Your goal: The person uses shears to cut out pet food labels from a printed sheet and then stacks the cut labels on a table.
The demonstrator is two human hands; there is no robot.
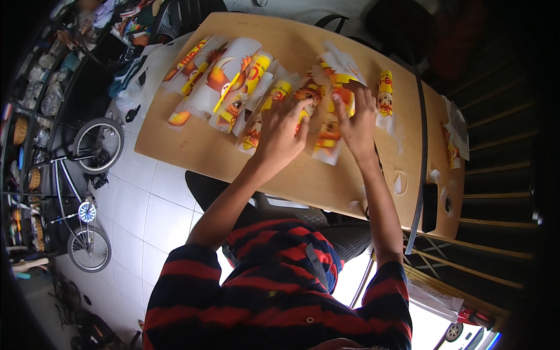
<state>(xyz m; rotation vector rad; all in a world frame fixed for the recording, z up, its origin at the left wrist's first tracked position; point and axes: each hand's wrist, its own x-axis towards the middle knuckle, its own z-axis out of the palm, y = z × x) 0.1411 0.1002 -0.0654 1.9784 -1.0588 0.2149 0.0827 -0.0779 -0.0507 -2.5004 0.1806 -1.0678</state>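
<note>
Curled sheets printed in yellow, orange and red with cartoon figures lie across the wooden table. My left hand (284, 129) is over the middle group, its thumb and fingertips closed at the edge of a printed sheet (309, 95). To its right, my right hand (360, 116) has thumb and fingers around a yellow printed sheet (345, 100), next to pale translucent strips. Some blur hides the exact contact of the fingertips. Just under the hands rests another orange-and-yellow piece (328, 135).
Large curled sheets (220, 81) overlap at the table's left. A narrow yellow roll (385, 96) stands apart at the right. A dark strap (421, 146) crosses the wooden table (192, 153); a black box-shaped object (430, 207) sits near its right edge. A bicycle (81, 204) is on the tiled floor.
</note>
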